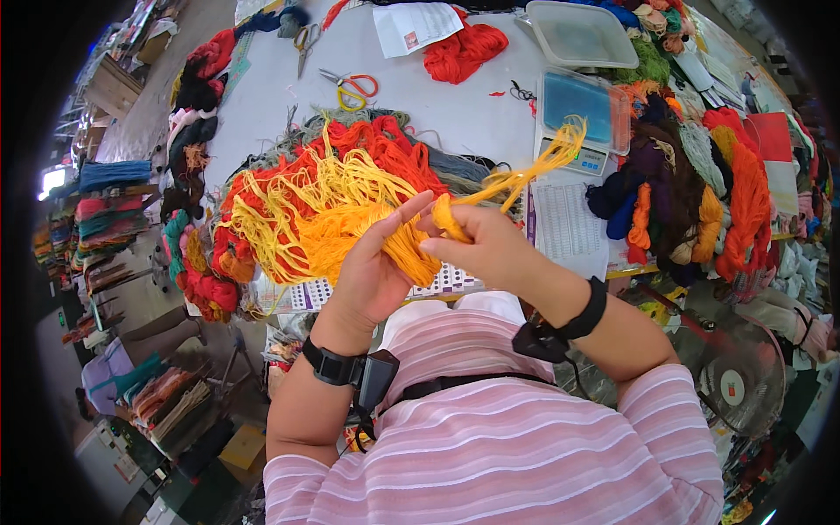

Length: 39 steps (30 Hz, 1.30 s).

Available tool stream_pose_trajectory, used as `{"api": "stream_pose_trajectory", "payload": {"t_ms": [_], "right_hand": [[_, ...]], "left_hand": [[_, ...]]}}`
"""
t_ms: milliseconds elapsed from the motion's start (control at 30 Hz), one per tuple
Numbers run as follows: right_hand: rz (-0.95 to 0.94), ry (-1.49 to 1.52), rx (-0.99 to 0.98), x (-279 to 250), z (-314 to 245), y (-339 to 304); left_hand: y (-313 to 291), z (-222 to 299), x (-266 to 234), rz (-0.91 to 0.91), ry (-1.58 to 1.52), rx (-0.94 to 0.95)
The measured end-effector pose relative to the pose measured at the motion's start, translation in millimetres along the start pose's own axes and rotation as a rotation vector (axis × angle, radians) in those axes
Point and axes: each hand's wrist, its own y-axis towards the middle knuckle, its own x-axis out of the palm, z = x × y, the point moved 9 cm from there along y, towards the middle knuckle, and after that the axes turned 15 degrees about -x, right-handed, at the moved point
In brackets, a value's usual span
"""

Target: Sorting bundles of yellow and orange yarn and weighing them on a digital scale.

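A hank of orange-yellow yarn lies in my left hand, which wraps around its near end with the index finger stretched up. In a pinch, my right hand grips a loop of yellow yarn, whose loose tail sticks out past the hand to the upper right. My two hands nearly meet at the fingertips. Beneath and beyond them spreads a pile of red yarn with pale yellow strands on top. Some grey yarn shows behind the pile.
Scissors with red and yellow handles and another pair lie beyond the pile. A scale stands on the right, with a blue-bottomed plastic box on it. Yarn hanks crowd the right edge. A fan stands lower right.
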Motion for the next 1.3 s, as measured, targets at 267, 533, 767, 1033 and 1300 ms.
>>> {"api": "stream_pose_trajectory", "payload": {"t_ms": [267,533,767,1033,1300], "right_hand": [[0.017,-0.295,0.062,42,13,-8],[0.053,-0.188,0.059,65,9,-13],[0.051,-0.353,0.018,80,1,-17],[0.079,-0.466,0.000,83,1,-15],[0.121,-0.407,0.023,82,3,-17]], "left_hand": [[-38,-8,-16,-0.095,0.015,-0.079],[-57,-5,-39,-0.103,-0.046,-0.068],[-64,1,-42,-0.146,-0.054,-0.044],[-65,1,-48,-0.117,-0.039,-0.049],[-70,11,-54,-0.079,-0.024,-0.004]]}}
